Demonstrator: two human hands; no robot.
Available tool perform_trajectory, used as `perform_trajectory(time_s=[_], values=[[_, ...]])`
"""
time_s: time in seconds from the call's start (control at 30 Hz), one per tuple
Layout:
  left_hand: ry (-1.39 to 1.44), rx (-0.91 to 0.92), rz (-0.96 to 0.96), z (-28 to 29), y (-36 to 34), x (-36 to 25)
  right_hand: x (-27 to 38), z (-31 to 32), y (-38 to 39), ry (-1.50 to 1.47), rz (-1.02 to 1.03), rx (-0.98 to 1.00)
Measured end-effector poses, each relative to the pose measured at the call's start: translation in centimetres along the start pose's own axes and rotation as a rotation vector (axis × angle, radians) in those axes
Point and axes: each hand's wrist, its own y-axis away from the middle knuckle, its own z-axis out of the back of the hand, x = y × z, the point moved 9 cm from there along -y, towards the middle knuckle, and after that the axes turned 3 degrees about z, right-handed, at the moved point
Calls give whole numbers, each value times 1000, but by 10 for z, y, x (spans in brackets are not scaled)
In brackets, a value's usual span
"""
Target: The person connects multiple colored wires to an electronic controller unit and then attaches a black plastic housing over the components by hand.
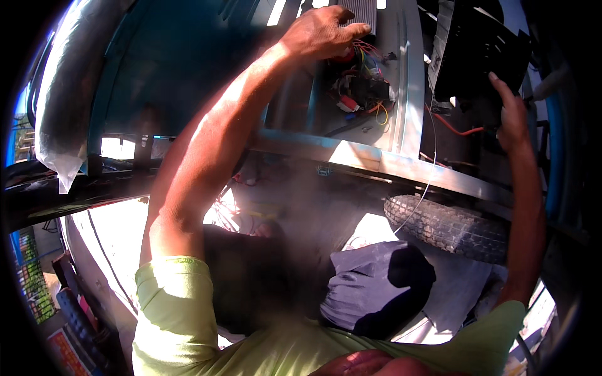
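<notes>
At the top, my left hand (323, 32) reaches over the blue metal frame. Its fingers and thumb close on the near left corner of a grey finned metal box (365, 14). Below that box lies a bundle of coloured wires and connectors (367, 84), with red, yellow and blue among them. My right hand (513, 118) is raised at the right, at the lower edge of a black panel (480, 59). One digit stretches up against the panel; the other fingers are largely hidden in shadow, and the hand appears to grip the edge.
A metal frame rail (360, 156) crosses in front of me. Beneath it at the right lies a knobbly tyre (448, 227). A thin pale wire (431, 164) hangs down past the rail, and a red cable (456, 130) runs below the panel. Clear plastic (66, 113) wraps a long part at left.
</notes>
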Motion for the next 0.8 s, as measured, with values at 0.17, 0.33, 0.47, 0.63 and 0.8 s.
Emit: perform_trajectory(time_s=[0.17,0.33,0.47,0.63,0.8], values=[[5,-88,243,-60,40,16,-4,-2,17,-125,-85,-14],[149,-84,224,-67,28,13,23,-1,11,1,47,-53],[261,-10,300,-72,24,19,29,0,1,-22,127,9],[188,34,303,-49,11,16,20,6,-4,-54,140,63],[245,194,294,-51,-33,-6,20,18,-9,11,145,34]])
